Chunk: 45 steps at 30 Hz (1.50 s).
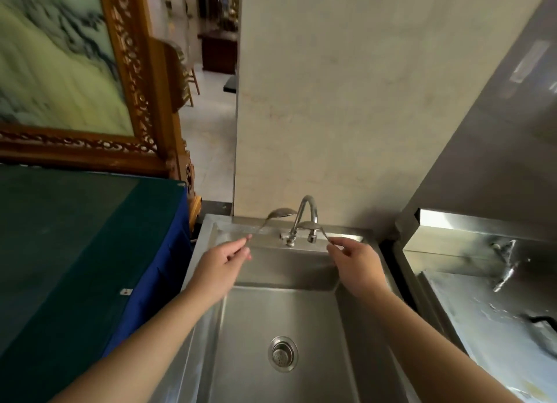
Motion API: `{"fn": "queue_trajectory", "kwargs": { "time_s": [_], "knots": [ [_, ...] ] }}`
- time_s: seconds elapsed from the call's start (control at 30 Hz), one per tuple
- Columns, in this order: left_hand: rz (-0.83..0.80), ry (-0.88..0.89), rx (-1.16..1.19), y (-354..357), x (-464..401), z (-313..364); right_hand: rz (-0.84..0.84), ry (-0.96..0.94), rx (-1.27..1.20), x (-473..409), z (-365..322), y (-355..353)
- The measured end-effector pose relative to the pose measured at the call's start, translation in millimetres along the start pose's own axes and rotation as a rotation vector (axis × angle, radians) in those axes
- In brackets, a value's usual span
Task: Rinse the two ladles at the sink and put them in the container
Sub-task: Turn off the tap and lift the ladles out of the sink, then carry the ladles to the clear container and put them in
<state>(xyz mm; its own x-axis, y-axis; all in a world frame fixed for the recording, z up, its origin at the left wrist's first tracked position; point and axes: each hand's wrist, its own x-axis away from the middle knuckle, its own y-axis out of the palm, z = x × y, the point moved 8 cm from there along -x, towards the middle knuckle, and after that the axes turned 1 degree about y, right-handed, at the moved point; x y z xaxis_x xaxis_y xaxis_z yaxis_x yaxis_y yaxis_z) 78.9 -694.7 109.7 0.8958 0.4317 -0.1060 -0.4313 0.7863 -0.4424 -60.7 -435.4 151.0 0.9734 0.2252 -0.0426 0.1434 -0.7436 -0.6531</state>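
My left hand pinches the handle of a metal ladle whose bowl points up to the left of the faucet. A second metal ladle is held by its handle in my right hand, with its bowl close under the faucet's spout. Both hands hover over the far end of the steel sink. I see no water running. The drain lies in the middle of the dry-looking basin. No container for the ladles is clearly in view.
A table with a green top and blue cloth stands left of the sink. Behind it is a carved wooden screen. A beige wall rises behind the faucet. To the right is a steel counter with a black object on it.
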Motion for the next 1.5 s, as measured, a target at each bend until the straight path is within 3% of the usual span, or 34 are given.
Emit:
{"fn": "queue_trajectory", "kwargs": {
  "time_s": [0.17, 0.6, 0.77, 0.97, 1.1, 1.27, 1.4, 1.5],
  "knots": [
    [0.149, 0.063, -0.151, -15.4, 11.6, 56.8, 0.105, -0.241, 0.167, 19.6, -27.0, -79.9],
    [0.472, 0.448, -0.419, -26.9, 80.8, 276.5, 0.294, -0.53, 0.107, 63.6, -101.5, -243.3],
    [0.57, 0.527, -0.511, -41.2, 90.0, 312.6, 0.369, -0.561, 0.047, 74.4, -120.6, -262.1],
    [0.616, 0.5, -0.462, -60.2, 85.2, 310.0, 0.425, -0.57, 0.068, 78.5, -136.7, -260.4],
    [0.576, 0.457, -0.427, -58.9, 77.0, 287.0, 0.39, -0.493, 0.137, 78.9, -128.6, -245.2],
    [0.403, 0.36, -0.382, -24.2, 62.0, 244.1, 0.359, -0.282, 0.069, 97.0, -75.5, -231.1],
    [0.185, 0.276, -0.317, 35.6, 57.4, 221.6, 0.34, -0.102, -0.055, 132.1, -12.0, -236.5],
    [-0.068, 0.239, -0.186, 95.5, 59.8, 217.4, 0.313, 0.061, -0.207, 163.3, 44.4, -253.8]
  ]
}}
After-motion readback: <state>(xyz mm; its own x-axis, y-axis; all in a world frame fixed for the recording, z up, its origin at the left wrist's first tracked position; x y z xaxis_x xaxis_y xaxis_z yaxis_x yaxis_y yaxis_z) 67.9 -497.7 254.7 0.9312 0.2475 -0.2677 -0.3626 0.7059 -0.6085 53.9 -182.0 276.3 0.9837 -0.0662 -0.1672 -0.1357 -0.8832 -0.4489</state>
